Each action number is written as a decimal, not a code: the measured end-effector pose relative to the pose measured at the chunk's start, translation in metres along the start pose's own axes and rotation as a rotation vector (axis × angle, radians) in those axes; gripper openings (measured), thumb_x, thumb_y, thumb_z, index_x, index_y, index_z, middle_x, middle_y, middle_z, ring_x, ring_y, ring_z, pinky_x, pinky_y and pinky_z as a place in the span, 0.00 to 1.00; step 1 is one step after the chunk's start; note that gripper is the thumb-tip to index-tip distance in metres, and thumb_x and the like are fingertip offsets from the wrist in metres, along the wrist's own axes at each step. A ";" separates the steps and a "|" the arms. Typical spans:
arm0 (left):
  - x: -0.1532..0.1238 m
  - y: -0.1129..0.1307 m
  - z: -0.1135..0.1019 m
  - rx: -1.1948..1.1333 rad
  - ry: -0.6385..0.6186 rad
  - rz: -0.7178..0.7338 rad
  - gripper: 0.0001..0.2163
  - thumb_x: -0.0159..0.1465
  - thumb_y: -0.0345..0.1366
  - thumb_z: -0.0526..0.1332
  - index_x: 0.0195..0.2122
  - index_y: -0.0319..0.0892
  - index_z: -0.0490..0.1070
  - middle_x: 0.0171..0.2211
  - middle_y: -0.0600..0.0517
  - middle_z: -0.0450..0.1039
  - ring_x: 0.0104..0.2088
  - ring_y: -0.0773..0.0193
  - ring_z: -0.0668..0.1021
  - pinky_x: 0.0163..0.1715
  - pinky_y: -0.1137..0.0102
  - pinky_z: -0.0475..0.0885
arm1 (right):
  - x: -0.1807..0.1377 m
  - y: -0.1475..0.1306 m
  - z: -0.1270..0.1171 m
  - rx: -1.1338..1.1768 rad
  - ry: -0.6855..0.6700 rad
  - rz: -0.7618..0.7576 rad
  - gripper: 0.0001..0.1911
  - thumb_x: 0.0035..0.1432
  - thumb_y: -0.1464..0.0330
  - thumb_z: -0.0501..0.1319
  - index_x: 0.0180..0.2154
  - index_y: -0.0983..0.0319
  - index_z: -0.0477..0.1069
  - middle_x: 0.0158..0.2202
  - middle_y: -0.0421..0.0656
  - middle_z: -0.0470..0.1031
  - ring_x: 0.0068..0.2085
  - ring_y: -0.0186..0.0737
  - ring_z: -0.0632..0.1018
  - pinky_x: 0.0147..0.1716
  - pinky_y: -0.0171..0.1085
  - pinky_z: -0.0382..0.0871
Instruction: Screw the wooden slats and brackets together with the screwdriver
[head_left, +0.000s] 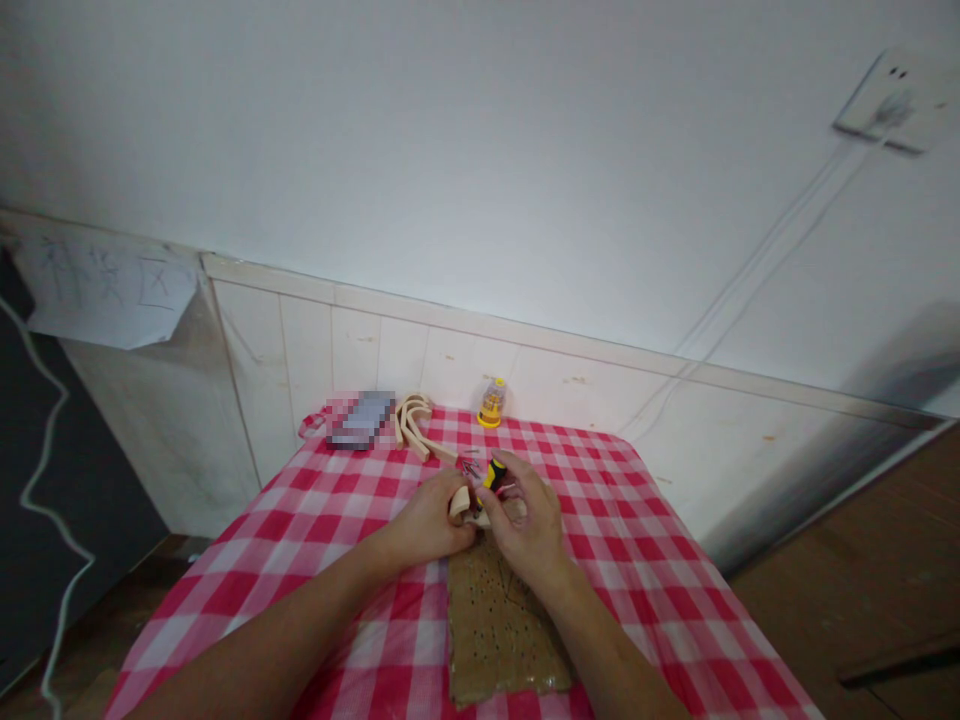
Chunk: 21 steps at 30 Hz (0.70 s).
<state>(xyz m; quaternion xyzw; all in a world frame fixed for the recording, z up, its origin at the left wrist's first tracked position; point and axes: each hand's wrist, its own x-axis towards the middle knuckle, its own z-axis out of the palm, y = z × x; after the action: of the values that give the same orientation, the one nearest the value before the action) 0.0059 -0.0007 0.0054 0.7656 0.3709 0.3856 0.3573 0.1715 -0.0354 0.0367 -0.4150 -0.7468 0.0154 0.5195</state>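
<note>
My left hand [433, 520] is closed on a small pale wooden piece [459, 500] at the far end of a brown perforated board [499, 630]. My right hand [529, 525] grips a yellow and black screwdriver [493, 476], its tip pointing down toward the wooden piece. Both hands meet over the middle of the red and white checked tablecloth [315, 520]. Small metal parts [469, 466] lie just beyond the hands.
Curved pale wooden pieces [414, 422], a blurred grey object [361, 420] and a small yellow container [491, 403] stand at the table's far edge by the wall. A wall socket [892, 105] with cables is upper right. Wooden floor lies to the right.
</note>
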 end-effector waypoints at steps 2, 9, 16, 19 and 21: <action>0.000 0.000 0.000 0.003 0.007 -0.007 0.12 0.46 0.25 0.62 0.33 0.40 0.70 0.30 0.56 0.69 0.29 0.66 0.71 0.30 0.73 0.63 | -0.001 -0.001 -0.001 0.007 -0.019 -0.019 0.25 0.61 0.73 0.62 0.59 0.55 0.68 0.47 0.46 0.81 0.37 0.41 0.83 0.38 0.40 0.81; 0.000 0.000 0.001 -0.027 -0.006 0.002 0.10 0.46 0.24 0.62 0.31 0.40 0.69 0.29 0.56 0.69 0.28 0.66 0.71 0.28 0.73 0.63 | -0.004 0.002 0.001 0.006 -0.047 0.001 0.26 0.61 0.74 0.60 0.60 0.57 0.67 0.49 0.48 0.81 0.43 0.45 0.84 0.44 0.44 0.81; 0.000 0.000 -0.001 0.029 0.010 0.017 0.10 0.46 0.25 0.62 0.30 0.41 0.68 0.29 0.56 0.69 0.29 0.65 0.71 0.30 0.72 0.63 | -0.003 0.004 0.003 0.033 -0.037 0.037 0.25 0.61 0.73 0.61 0.59 0.57 0.68 0.48 0.48 0.81 0.41 0.45 0.84 0.42 0.43 0.82; 0.001 -0.002 0.000 0.021 0.002 0.013 0.10 0.46 0.25 0.62 0.30 0.41 0.68 0.29 0.55 0.69 0.30 0.65 0.71 0.30 0.72 0.63 | -0.003 0.004 0.003 0.034 -0.037 0.056 0.25 0.60 0.73 0.62 0.59 0.56 0.68 0.48 0.47 0.81 0.39 0.43 0.84 0.41 0.43 0.82; 0.000 -0.003 0.000 0.009 -0.003 0.009 0.10 0.46 0.25 0.62 0.31 0.40 0.69 0.30 0.55 0.69 0.30 0.65 0.72 0.30 0.72 0.64 | -0.003 0.004 0.002 0.038 -0.038 0.068 0.25 0.60 0.73 0.63 0.59 0.56 0.68 0.48 0.47 0.81 0.37 0.43 0.84 0.40 0.42 0.82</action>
<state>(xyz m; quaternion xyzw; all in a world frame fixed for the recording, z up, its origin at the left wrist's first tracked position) 0.0052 0.0012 0.0028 0.7693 0.3688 0.3842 0.3528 0.1722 -0.0336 0.0318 -0.4299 -0.7413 0.0553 0.5124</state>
